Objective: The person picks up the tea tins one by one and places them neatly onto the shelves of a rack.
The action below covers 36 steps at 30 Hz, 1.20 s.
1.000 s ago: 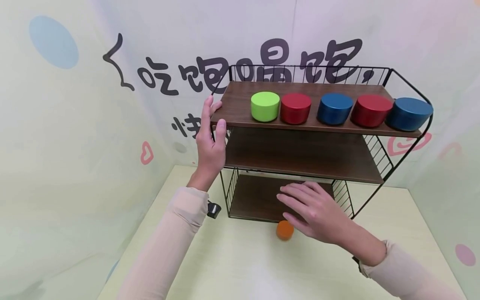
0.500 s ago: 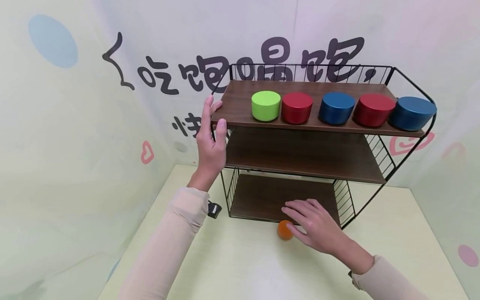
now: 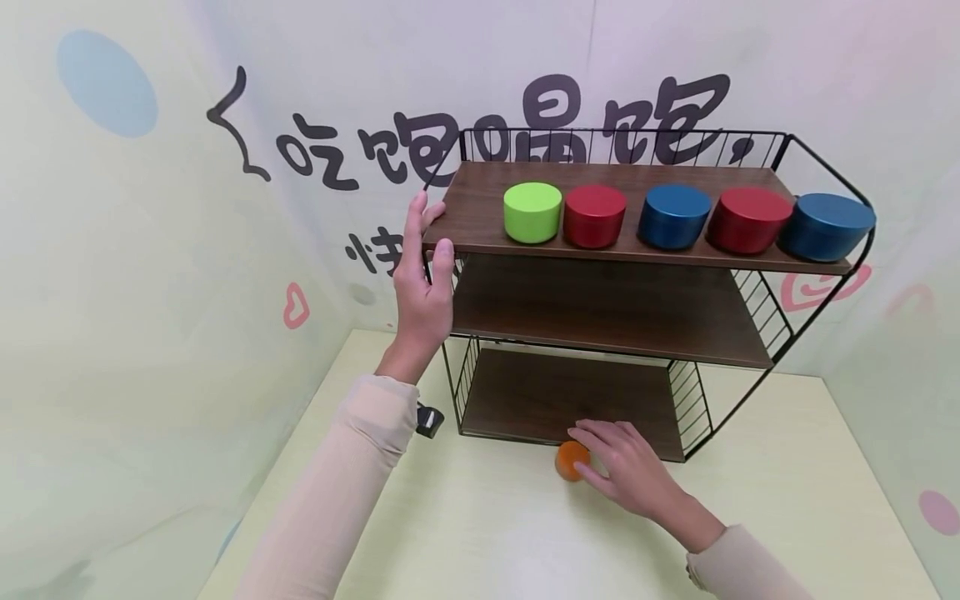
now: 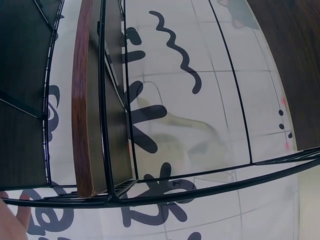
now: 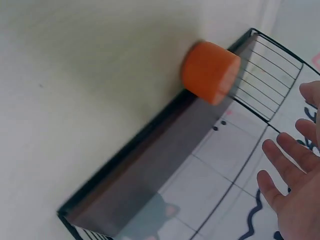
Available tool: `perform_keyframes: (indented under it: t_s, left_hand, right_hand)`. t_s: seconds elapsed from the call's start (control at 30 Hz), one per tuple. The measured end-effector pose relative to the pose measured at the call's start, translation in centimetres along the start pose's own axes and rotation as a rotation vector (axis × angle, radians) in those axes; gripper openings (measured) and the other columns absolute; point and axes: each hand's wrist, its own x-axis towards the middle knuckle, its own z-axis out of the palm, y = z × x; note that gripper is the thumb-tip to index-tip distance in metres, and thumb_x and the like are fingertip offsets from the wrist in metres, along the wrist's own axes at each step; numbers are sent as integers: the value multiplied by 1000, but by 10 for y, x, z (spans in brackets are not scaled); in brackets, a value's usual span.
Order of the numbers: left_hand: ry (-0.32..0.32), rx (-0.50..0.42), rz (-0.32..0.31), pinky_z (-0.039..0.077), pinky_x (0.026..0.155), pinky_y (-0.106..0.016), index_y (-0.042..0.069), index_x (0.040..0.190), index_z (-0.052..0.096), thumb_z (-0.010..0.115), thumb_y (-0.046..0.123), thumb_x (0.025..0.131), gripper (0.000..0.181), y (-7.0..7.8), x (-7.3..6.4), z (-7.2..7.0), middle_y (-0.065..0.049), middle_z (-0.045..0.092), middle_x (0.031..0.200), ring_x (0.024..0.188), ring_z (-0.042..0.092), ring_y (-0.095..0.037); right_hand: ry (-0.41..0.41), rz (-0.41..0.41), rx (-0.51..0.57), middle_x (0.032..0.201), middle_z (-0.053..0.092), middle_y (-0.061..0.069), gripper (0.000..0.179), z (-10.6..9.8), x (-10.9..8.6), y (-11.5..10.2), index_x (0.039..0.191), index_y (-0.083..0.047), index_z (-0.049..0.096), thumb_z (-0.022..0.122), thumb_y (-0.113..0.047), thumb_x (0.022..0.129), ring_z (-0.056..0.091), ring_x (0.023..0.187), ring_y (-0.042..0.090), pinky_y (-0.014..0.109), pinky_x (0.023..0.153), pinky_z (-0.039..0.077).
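Observation:
My left hand (image 3: 423, 287) rests against the front left corner of a three-tier rack (image 3: 600, 258) with dark wooden boards and black wire sides. Its fingers point up, fairly straight, with the thumb by the top board's front edge; only a blurred bit of it shows in the left wrist view. Over the table, my right hand (image 3: 626, 471) hovers just right of a small orange round container (image 3: 567, 461), which sits in front of the bottom board. In the right wrist view the fingers are spread, apart from the orange container (image 5: 205, 70).
Along the top board stand lidded round tins: a light green one (image 3: 532, 213), red ones (image 3: 594, 217) and blue ones (image 3: 673, 217). A pale table (image 3: 480, 533) lies below. Behind the left wrist shows a small black object (image 3: 428, 420). A printed cloth wall (image 3: 300, 50) surrounds the rack.
My right hand has come down and left, from before the bottom board to beside the orange container. The left hand stays at the rack's corner.

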Motion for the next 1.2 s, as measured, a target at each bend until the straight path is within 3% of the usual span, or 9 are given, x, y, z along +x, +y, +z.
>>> perform_keyframes:
  t_s: [0.27, 0.9, 1.2]
  left_hand:
    - [1, 1, -4, 40, 89, -32, 9, 154, 33, 43, 22, 103, 53, 0, 0, 0, -8, 55, 142, 120, 53, -15]
    - [7, -2, 3, 39, 91, -33, 8, 153, 35, 44, 20, 102, 53, -1, 0, -1, -8, 55, 142, 122, 53, -16]
    - [-6, 0, -7, 40, 82, -34, 10, 154, 34, 44, 22, 103, 54, 0, 0, 0, -6, 54, 143, 105, 58, -18]
  right_hand:
    - [-31, 76, 1, 124, 67, 12, 51, 21, -13, 3, 122, -11, 69, 83, -33, 79, 67, 107, 30, 56, 86, 51]
    - [-98, 167, 7, 121, 68, 12, 50, 40, -23, 3, 120, -8, 70, 85, -30, 77, 66, 107, 31, 59, 84, 51]
    - [-111, 172, 16, 121, 67, 15, 52, 43, -29, 4, 120, -5, 69, 84, -29, 77, 66, 106, 33, 58, 84, 51]
